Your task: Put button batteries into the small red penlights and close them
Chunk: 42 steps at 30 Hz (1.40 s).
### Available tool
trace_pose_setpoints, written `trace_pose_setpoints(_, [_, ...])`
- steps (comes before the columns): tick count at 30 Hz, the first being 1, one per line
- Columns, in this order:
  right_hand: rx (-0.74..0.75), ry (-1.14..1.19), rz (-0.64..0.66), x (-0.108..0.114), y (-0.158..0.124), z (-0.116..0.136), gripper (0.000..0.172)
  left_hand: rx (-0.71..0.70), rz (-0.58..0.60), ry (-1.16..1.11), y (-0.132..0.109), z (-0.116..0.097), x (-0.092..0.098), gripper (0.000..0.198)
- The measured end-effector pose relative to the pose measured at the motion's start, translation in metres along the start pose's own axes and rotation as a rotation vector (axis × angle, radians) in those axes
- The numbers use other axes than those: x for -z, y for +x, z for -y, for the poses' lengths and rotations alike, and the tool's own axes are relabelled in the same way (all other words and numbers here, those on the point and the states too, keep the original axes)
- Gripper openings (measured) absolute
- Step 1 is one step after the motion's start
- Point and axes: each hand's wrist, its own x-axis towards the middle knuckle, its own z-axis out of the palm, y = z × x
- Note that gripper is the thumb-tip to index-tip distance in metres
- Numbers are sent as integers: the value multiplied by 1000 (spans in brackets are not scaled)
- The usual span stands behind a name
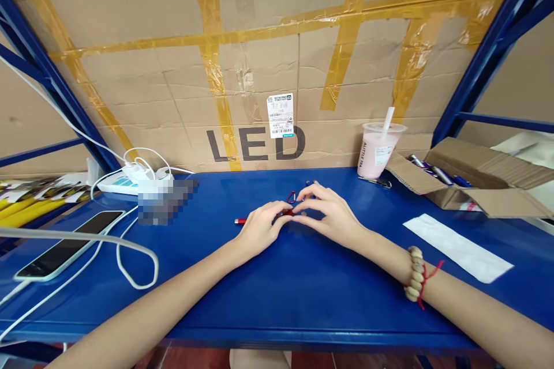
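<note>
My left hand (262,226) and my right hand (333,214) meet over the middle of the blue table. Between their fingertips is a small red piece (287,213), mostly covered by the fingers. Both hands pinch at it, thumb against fingers. Just behind the fingertips lies a red carabiner clip (291,197). To the left of my left hand, a red tube with a silvery end (239,221) sticks out on the table. Small dark pieces (310,183) show behind my right fingers, too hidden to name.
On the left are a phone (69,245), white cables (147,253) and a power strip (121,183). At the right stand a pink drink cup (375,153), an open cardboard box (450,199) with pens, and a white paper strip (459,247). Taped cardboard (173,98) closes the back.
</note>
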Motion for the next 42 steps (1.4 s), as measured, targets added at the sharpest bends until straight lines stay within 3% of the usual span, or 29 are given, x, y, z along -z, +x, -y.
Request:
trace_pose_setpoints(3, [-143, -1, -31, 0, 0, -7, 22, 100, -98, -25, 2, 0, 3, 12])
trace_pose_setpoints(7, [-99, -148, 129, -1, -2, -17, 31, 183, -224, -45, 4, 2, 6, 11])
trace_pose_setpoints(10, [-73, -179, 224, -4, -5, -20, 29, 181, -228, -35, 3, 1, 5, 11])
trace_pose_setpoints(14, [-76, -158, 249, -7, -6, -21, 22, 149, -192, -20, 2, 0, 3, 11])
trace_pose_setpoints(25, [-4, -127, 200, -7, -1, -14, 13, 79, -153, -6, 1, 0, 0, 9])
trace_pose_setpoints(32, [-13, -107, -205, -6, 0, -10, 11, 54, -121, 44, 1, -2, -1, 12])
trace_pose_setpoints(38, [148, -150, -96, -4, -1, -7, 17, 37, -121, 84, 0, -1, -2, 12])
trace_pose_setpoints(42, [167, -197, -8, -4, -3, -7, 21, 59, -129, 86, 0, 0, -2, 11])
